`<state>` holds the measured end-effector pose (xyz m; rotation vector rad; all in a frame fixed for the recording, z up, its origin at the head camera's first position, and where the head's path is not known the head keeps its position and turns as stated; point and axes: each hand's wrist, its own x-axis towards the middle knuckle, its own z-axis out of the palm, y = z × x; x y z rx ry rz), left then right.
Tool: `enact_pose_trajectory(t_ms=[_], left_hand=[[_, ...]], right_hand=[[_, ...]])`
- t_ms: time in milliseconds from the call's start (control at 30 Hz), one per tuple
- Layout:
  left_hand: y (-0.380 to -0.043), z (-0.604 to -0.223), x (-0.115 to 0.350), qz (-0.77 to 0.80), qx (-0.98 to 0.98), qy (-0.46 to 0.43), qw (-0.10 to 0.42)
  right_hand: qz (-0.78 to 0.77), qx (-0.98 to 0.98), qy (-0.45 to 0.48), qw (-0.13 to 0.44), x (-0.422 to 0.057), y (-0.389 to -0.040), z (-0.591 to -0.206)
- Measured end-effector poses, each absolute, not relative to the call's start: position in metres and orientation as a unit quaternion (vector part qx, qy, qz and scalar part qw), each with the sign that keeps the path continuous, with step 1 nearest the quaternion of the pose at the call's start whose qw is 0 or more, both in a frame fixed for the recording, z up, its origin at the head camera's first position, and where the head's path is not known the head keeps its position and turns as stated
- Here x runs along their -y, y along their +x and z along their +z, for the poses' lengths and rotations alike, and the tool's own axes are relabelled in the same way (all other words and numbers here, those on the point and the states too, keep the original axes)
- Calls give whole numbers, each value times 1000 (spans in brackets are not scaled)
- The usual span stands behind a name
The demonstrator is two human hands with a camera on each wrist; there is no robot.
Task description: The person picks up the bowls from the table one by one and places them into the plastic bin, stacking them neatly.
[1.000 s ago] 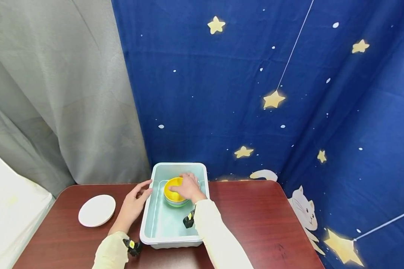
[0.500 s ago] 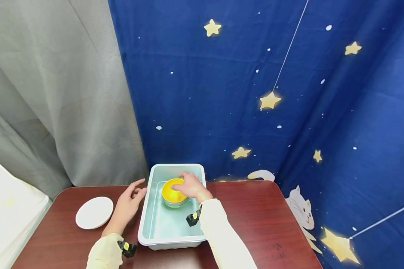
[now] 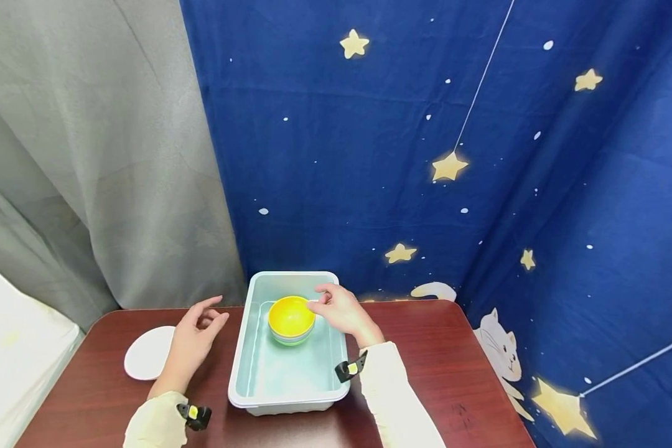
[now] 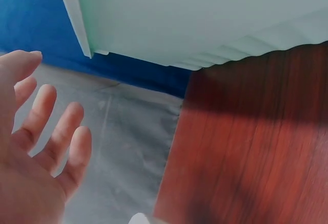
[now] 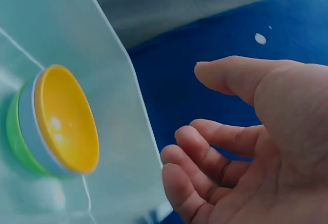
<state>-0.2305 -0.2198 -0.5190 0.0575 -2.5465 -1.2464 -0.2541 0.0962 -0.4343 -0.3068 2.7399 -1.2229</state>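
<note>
Nested bowls sit in a pale mint plastic tub (image 3: 288,397): a yellow bowl (image 3: 291,316) on top, a light blue bowl (image 5: 32,115) under it and a green bowl (image 5: 19,141) lowest. My right hand (image 3: 344,311) hovers over the tub's right rim, beside the bowls, its fingers loosely bent with nothing between them. In the right wrist view a gap separates thumb and fingers from the yellow bowl. My left hand (image 3: 193,336) is raised left of the tub, fingers relaxed and holding nothing. It partly covers a white plate (image 3: 148,353) on the table.
The reddish-brown wooden table (image 3: 425,373) carries the tub and plate. Behind it hang a grey curtain (image 3: 151,186) and a blue star-patterned curtain (image 3: 336,155). A white surface (image 3: 22,348) lies at the far left.
My right hand has let go of the yellow bowl and drawn back up and to the right. The left hand has moved left, away from the tub, toward the plate.
</note>
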Motion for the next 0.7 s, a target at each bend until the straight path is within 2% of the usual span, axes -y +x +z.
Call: enact_pose_trajectory(t_ms=[267,533,700], left_hand=[[-225,-513,228,-433,879,21,199],[-218,-512,238,-430,880,19,202],[-212,-511,244,-406,886,17,222]], right_hand=[[-417,-904,-92,27,-122,-243,-447],[-411,-906,-94,25,-135,-230,-466],[-420,-902,-103,23,-139,-226,-474]])
